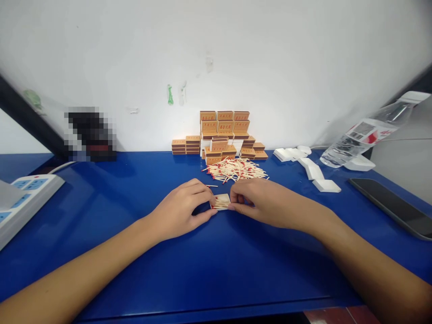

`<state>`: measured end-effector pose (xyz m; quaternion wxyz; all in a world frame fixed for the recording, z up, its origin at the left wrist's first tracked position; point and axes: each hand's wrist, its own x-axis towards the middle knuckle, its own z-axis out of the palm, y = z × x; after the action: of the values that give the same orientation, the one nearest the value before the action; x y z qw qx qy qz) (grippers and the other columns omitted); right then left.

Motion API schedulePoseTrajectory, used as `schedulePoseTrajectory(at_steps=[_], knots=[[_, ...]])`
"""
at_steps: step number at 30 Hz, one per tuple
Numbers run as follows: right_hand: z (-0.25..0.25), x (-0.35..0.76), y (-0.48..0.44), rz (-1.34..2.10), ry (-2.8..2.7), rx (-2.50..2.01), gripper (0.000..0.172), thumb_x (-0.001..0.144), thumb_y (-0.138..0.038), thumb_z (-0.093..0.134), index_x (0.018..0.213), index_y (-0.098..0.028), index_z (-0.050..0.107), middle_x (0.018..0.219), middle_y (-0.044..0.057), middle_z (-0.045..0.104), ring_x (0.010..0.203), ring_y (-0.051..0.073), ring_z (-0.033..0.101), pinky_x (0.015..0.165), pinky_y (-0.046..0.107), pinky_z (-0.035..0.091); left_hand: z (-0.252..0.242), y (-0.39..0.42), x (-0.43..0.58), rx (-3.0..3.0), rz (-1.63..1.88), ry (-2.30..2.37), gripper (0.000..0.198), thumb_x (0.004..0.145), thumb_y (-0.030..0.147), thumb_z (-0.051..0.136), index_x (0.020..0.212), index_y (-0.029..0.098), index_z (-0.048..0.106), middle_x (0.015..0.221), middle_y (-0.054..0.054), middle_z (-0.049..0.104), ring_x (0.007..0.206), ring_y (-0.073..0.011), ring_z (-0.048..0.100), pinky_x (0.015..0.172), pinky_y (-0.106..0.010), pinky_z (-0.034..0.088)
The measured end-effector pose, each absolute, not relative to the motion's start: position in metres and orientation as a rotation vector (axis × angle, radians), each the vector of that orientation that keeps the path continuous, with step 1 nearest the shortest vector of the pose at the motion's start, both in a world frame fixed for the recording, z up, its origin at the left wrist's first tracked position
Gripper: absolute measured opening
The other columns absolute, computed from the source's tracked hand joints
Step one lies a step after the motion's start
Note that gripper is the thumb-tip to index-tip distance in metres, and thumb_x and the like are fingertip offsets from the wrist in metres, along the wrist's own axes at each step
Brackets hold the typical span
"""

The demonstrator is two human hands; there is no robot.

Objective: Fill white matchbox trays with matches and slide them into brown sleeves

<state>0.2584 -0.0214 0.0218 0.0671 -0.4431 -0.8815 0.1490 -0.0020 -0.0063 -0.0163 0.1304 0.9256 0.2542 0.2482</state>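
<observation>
A small white matchbox tray [227, 197] with several matches [221, 204] in it lies on the blue table between my hands. My left hand [189, 204] grips the tray's left end, thumb in front and fingers behind. At the right end, my right hand [251, 196] has its thumb and curled fingers closed on the tray's edge. Just beyond lies a heap of loose red-tipped matches [236, 169], with a stray match [212, 186] near my left fingers. Behind the heap, orange-and-brown matchboxes [224, 127] are stacked against the wall.
White empty-looking trays [313, 168] lie to the right, near a tilted plastic bottle [367, 130] and a phone [394, 207]. A white power strip [56, 182] sits at the left edge. A dark, pixelated object [92, 137] stands by the wall.
</observation>
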Motion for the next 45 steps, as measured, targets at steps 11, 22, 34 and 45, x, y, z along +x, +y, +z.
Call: schedulePoseTrajectory(at_steps=[11,22,34,45], knots=[[0.014,0.252,-0.020,0.367,-2.591,-1.274,0.014,0.102,-0.027,0.063,0.091,-0.021,0.065,0.092,0.003,0.074,0.077,0.017,0.061,0.069,0.030,0.038,-0.016,-0.008,-0.002,2.695,0.708,0.724,0.008,0.102,0.023,0.066,0.108,0.021,0.070,0.115,-0.007,0.074,0.113,-0.0255,0.065,0.100,-0.043,0.055],[0.006,0.244,-0.023,0.327,-2.604,-1.221,0.014,0.104,-0.026,0.060,0.092,-0.019,0.064,0.091,0.004,0.072,0.078,0.018,0.062,0.070,0.030,0.040,-0.016,-0.009,-0.002,2.665,0.775,0.760,0.017,0.098,0.024,0.071,0.114,0.020,0.066,0.109,-0.006,0.074,0.107,-0.0247,0.067,0.094,-0.042,0.057],[0.003,0.246,-0.020,0.261,-2.621,-1.201,0.013,0.102,-0.021,0.061,0.089,-0.019,0.064,0.091,0.005,0.071,0.078,0.018,0.063,0.071,0.030,0.042,-0.018,-0.008,-0.002,2.702,0.774,0.779,0.021,0.098,0.026,0.071,0.117,0.019,0.067,0.110,-0.008,0.075,0.106,-0.0262,0.068,0.092,-0.043,0.059],[0.002,0.239,-0.019,0.292,-2.551,-1.150,0.013,0.102,-0.020,0.064,0.089,-0.019,0.062,0.089,0.004,0.069,0.076,0.016,0.060,0.069,0.028,0.040,-0.017,-0.009,-0.002,2.683,0.782,0.777,0.026,0.097,0.027,0.073,0.120,0.019,0.067,0.111,-0.009,0.076,0.107,-0.0266,0.069,0.093,-0.043,0.059]])
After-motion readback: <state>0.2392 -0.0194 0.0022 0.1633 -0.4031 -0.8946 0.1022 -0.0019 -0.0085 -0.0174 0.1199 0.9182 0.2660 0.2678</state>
